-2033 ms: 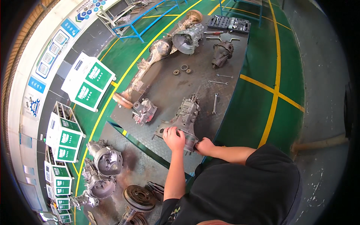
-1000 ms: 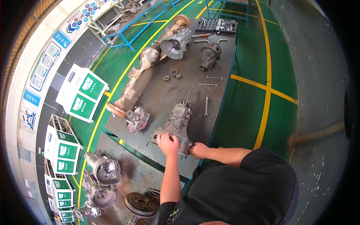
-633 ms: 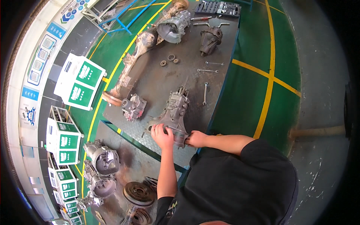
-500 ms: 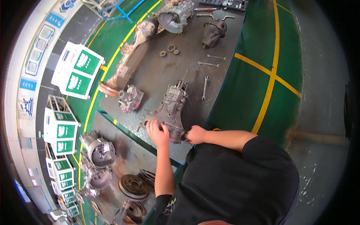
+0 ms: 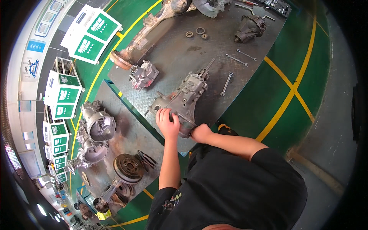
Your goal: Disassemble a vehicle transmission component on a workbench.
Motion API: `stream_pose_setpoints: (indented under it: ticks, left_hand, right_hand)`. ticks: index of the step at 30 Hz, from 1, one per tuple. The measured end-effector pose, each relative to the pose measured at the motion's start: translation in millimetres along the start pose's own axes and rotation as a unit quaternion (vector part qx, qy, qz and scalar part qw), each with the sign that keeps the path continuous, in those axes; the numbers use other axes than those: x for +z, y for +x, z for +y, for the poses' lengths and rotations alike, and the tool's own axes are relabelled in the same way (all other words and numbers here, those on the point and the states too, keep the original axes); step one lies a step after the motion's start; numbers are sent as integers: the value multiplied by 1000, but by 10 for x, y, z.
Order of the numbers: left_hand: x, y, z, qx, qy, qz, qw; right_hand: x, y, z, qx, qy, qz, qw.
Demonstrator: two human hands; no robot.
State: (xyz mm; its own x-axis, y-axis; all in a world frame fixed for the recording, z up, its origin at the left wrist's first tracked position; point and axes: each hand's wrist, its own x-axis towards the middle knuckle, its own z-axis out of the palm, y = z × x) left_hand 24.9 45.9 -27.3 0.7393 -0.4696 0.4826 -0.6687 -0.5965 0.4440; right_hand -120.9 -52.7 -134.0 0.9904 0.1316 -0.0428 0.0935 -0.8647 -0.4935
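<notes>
A grey metal gearbox (image 5: 188, 94) lies on the steel bench in front of me. Its thin shaft end points away, and its wide bell-shaped end is toward my body. My left hand (image 5: 167, 122) grips the left part of the wide rim, fingers bent over the edge and thumb on the near side. At the right end of that rim my right hand (image 5: 201, 134) is closed, its fingertips partly hidden behind the casting. Right of the gearbox lies a wrench (image 5: 227, 84). To the left sits a smaller grey housing (image 5: 144, 74) with red marks.
Farther along the bench top (image 5: 172, 61) are small gears (image 5: 199, 31), two more wrenches (image 5: 237, 60), a differential (image 5: 251, 28) and a long rusty axle (image 5: 143, 34). A second bench at left carries open housings (image 5: 101, 126) and a brake drum (image 5: 128, 168).
My view has turned, so the bench and its parts appear higher and tilted to the right. Both hands stay on the gearbox rim; I see no clear shift of the gearbox on the bench.
</notes>
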Motion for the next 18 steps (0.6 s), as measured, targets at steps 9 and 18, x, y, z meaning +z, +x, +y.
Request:
stream_pose_setpoints:
  ticks: [9, 18]
  left_hand:
    - [46, -3, -57, 20, -59, 51, 997]
    - [-3, -4, -92, 21, -130, 83, 988]
  right_hand:
    - [15, -116, -327, 114, -54, 117, 985]
    - [-46, -100, -358, 99, -103, 89, 986]
